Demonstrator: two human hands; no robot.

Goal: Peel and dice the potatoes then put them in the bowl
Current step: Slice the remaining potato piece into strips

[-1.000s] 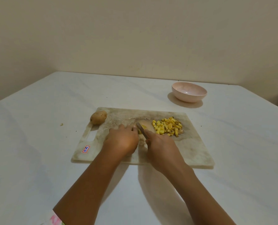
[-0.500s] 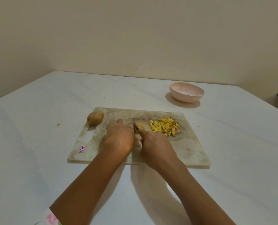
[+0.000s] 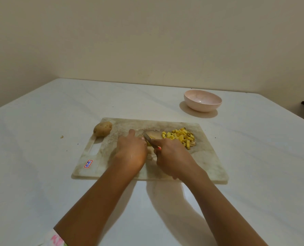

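The right hand is clamped round the knife, blade angled down onto the last yellow potato piece. The left hand holds that piece from the left, fingers curled; its forefinger, tucked a second ago, now points forward. The diced heap has not grown: this potato is judged nearly diced. The bowl stands beyond the board's far right corner with nothing seen inside. One unpeeled potato waits at the cutting board far left corner. Surface: pale table. Room: bare cream wall
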